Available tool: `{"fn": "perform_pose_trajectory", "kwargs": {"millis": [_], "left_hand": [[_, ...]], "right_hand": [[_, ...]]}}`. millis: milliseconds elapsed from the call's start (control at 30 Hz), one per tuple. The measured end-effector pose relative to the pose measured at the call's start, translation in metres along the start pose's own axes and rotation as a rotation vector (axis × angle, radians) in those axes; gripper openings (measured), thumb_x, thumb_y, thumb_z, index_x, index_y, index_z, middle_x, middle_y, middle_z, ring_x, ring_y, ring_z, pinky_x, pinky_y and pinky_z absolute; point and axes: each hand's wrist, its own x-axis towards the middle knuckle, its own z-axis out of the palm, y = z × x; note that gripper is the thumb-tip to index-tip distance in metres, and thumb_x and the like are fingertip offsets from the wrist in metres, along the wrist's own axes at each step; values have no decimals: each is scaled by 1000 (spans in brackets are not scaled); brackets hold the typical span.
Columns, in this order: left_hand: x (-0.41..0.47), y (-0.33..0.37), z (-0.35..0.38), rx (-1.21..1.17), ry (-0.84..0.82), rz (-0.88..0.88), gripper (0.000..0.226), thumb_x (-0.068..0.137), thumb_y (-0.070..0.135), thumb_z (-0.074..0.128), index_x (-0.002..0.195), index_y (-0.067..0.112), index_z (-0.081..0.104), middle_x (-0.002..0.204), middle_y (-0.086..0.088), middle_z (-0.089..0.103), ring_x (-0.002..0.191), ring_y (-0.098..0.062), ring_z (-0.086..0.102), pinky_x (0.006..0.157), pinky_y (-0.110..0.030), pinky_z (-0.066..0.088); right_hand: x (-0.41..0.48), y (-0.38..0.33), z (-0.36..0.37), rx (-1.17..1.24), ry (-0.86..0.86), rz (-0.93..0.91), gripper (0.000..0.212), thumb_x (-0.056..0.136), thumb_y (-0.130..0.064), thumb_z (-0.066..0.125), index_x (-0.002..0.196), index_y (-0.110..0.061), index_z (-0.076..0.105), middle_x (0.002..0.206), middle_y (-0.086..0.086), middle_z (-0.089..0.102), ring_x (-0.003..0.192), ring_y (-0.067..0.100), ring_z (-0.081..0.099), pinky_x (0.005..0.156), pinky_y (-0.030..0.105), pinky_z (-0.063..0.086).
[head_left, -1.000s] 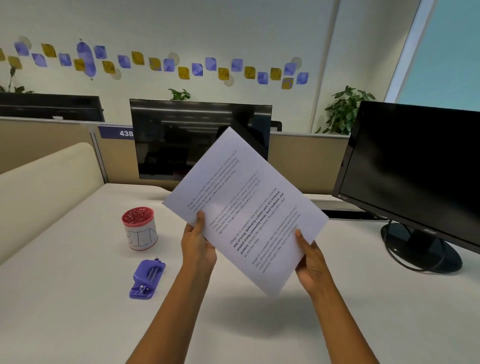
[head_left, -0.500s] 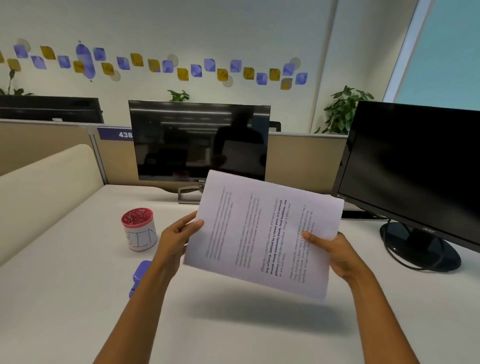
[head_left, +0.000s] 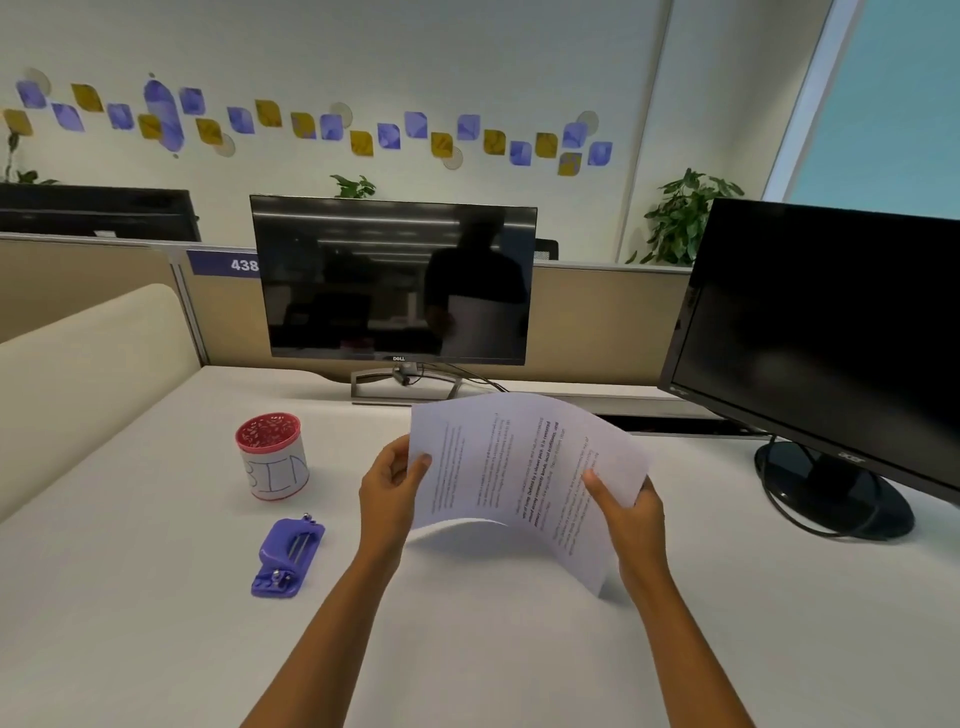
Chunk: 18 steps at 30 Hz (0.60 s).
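White desk (head_left: 156, 623) spanned the lower frame. At centre I saw the left hand (head_left: 390, 499) and right hand (head_left: 632, 514) each pinching a bowed sheet (head_left: 519, 467) above it. I judged that aligning its corners first would fold it cleanly.

- The sheet (head_left: 519, 467) is thin white paper, matt and printed in black, limp enough to bow.
- The desk (head_left: 156, 649) has a smooth, matt, off-white top.
- The purple tool (head_left: 288, 558) toward the desk's left edge is plastic with a soft sheen, fitted with bright metal rods and studs.
- The cup (head_left: 272, 457) beyond it has a perforated red rim and a matt white paper wrap.
- The middle monitor (head_left: 395, 280) at the far edge has a glossy, mirroring screen, and its stand (head_left: 363, 387) is grey metal.
- The right monitor (head_left: 831, 322) has a matt black screen and plastic frame, and its base (head_left: 852, 512) is glossy black.
- The partition (head_left: 597, 322) looks like matt beige cloth.
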Motion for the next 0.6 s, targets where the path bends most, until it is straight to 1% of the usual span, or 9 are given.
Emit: {"fn": "perform_pose_trajectory", "kwargs": {"millis": [67,133,233,333,400,433,467,533,600], "left_hand": [[-1,-4,-1,36,2,2,9,91,25,54,97,28,60,93,5,67,78,-20,67,53,-13,52],[-1,-1,-1,52,12,34,13,92,25,53,86,35,60,85,8,67,73,-21,67,55,-14,52],[0,7,-1,15,48,66,13,91,27,52,85,36,59,85,9,67,72,-20,67,59,-18,54],[2,13,-4,-9,68,107,11,90,25,54,87,35,58,87,8,67,73,-18,67,60,-19,55],[3,11,-8,-22,62,103,6,87,25,59,92,29,59,90,4,68,76,-20,67,65,-25,57],[4,8,-10,-20,60,94,9,86,24,61,95,26,59,92,1,68,78,-21,67,68,-29,57],[5,7,-11,-21,62,78,10,86,24,61,95,24,59,93,-1,68,78,-22,67,69,-32,57],[6,6,-11,-10,63,69,3,87,23,60,88,26,60,89,0,68,76,-25,67,67,-33,56],[6,8,-11,4,69,93,9,89,23,57,83,29,59,84,3,69,71,-25,67,61,-25,55]], "right_hand": [[-2,3,-1,-20,-4,-2,12,85,-24,63,93,-28,56,99,8,65,94,33,63,71,37,54],[-1,1,-1,-39,1,-25,11,86,-25,62,93,-29,56,97,6,65,92,31,64,71,36,54],[6,-6,-2,-55,11,-73,13,86,-26,62,94,-33,54,98,3,65,87,25,65,69,31,55],[12,-11,-6,-57,5,-110,23,85,-26,63,106,-27,52,98,-1,63,86,18,64,66,26,54],[14,-11,-10,-69,-11,-109,32,84,-26,64,112,-26,47,96,-5,61,86,14,62,64,24,53],[14,-9,-11,-81,-17,-103,34,84,-26,64,112,-27,45,95,-6,60,85,13,62,63,23,52],[14,-7,-13,-95,-20,-99,35,84,-27,64,113,-26,45,96,-5,60,84,14,62,62,22,52],[15,-3,-14,-128,-24,-102,34,85,-26,63,116,-22,50,101,0,62,87,20,64,63,22,53],[16,-2,-14,-152,-24,-113,31,86,-26,62,115,-18,54,104,4,64,89,25,65,62,22,53]]}}
